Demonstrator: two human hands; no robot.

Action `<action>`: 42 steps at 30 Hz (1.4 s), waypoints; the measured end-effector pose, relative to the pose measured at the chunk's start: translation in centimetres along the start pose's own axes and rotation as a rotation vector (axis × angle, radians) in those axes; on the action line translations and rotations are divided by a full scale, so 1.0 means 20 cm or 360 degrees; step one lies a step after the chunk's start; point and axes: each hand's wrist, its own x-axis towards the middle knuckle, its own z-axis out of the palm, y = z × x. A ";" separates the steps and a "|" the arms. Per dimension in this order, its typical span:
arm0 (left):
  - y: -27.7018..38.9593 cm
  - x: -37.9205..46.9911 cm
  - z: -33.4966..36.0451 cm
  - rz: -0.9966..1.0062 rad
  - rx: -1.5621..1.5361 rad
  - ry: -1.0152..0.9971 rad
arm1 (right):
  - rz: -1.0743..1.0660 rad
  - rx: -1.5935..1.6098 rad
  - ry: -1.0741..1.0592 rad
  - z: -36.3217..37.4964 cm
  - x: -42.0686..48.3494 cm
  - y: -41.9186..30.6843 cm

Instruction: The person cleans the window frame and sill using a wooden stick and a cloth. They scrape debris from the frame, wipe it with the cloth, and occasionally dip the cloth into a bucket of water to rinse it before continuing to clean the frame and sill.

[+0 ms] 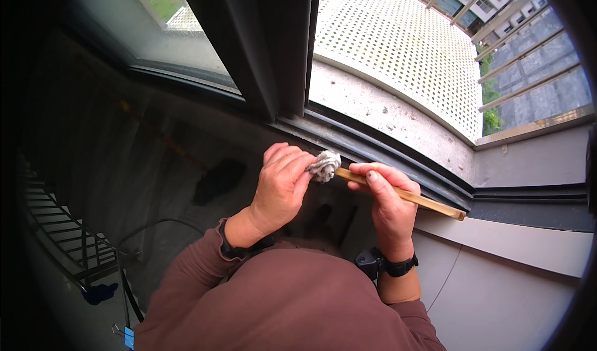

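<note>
My left hand [282,185] pinches the left side of a crumpled grey cloth [326,166], which is bunched around or against the upper-left end of a wooden stick [431,202]. My right hand [389,197] grips the stick partway along, its thumb and fingers closed on it, and the stick's squared far end points down to the right. Both hands are just on the near side of the sliding window's dark metal track [373,151]. The cloth hides the stick's tip.
A dark window frame [266,43] rises above the track. Outside lie a rough, gritty sill [392,111], a white perforated panel [396,48] and metal railing bars. Indoors, a metal rack [70,239] stands at lower left, with a dark blue glove [99,294] by it.
</note>
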 end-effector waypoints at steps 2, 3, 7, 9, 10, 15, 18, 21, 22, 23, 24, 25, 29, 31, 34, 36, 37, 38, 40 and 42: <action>-0.04 -0.08 -0.04 -0.0082 -0.0123 -0.0179 | -0.0083 -0.0375 -0.0239 -0.03 -0.04 0.01; -0.08 -0.14 -0.04 -0.0133 -0.0162 -0.0220 | -0.0164 -0.0637 -0.0411 -0.03 -0.05 0.01; -0.20 -0.21 -0.01 -0.0354 0.0004 -0.0362 | -0.0379 -0.1103 -0.0402 -0.04 -0.08 0.07; -0.24 -0.22 0.02 -0.0783 -0.0418 -0.0416 | -0.0247 -0.1037 -0.0252 -0.04 -0.10 0.03; -0.31 -0.23 0.07 -0.0696 -0.0234 -0.0373 | -0.0255 -0.0946 -0.0159 -0.04 -0.10 0.01; -0.31 -0.27 0.14 -0.0204 0.0003 -0.0248 | -0.0037 -0.0322 0.0283 -0.08 -0.15 0.00; -0.29 -0.24 0.13 -0.0480 -0.0253 -0.0320 | -0.0110 -0.0068 0.0539 -0.12 -0.17 0.00; -0.21 -0.17 0.06 -0.0582 -0.0345 -0.0399 | -0.0180 0.0084 0.0691 -0.20 -0.17 0.02; -0.21 -0.16 0.07 -0.0464 -0.0355 -0.0330 | -0.0170 0.0117 0.0730 -0.22 -0.18 0.02; -0.19 -0.15 0.06 -0.0474 -0.0361 -0.0352 | -0.0167 0.0116 0.0758 -0.24 -0.18 0.02; -0.16 -0.14 0.05 -0.0483 -0.0365 -0.0375 | -0.0164 0.0116 0.0787 -0.26 -0.18 0.02; -0.14 -0.13 0.04 -0.0494 -0.0368 -0.0397 | -0.0160 0.0117 0.0814 -0.27 -0.18 0.03; -0.08 -0.10 0.06 -0.0620 -0.0639 -0.0282 | -0.0136 0.0180 0.0847 -0.27 -0.15 0.09; -0.05 -0.06 0.03 -0.0869 -0.0791 -0.0291 | -0.0188 0.0161 0.0845 -0.26 -0.13 0.11; -0.07 -0.01 0.04 -0.0949 -0.0841 -0.0334 | -0.0195 0.0149 0.0854 -0.26 -0.12 0.11; -0.08 0.02 0.03 -0.0986 -0.0750 -0.0441 | -0.0152 0.0192 0.0858 -0.28 -0.12 0.11; -0.08 0.05 0.02 -0.0955 -0.0653 -0.0482 | -0.0147 0.0206 0.0852 -0.28 -0.12 0.11; -0.08 0.07 0.01 -0.0924 -0.0556 -0.0521 | -0.0142 0.0220 0.0844 -0.27 -0.11 0.12; -0.08 0.09 0.01 -0.0878 -0.0405 -0.0584 | -0.0139 0.0259 0.0808 -0.24 -0.09 0.14; -0.08 0.10 0.01 -0.0857 -0.0293 -0.0616 | -0.0150 0.0257 0.0753 -0.19 -0.06 0.17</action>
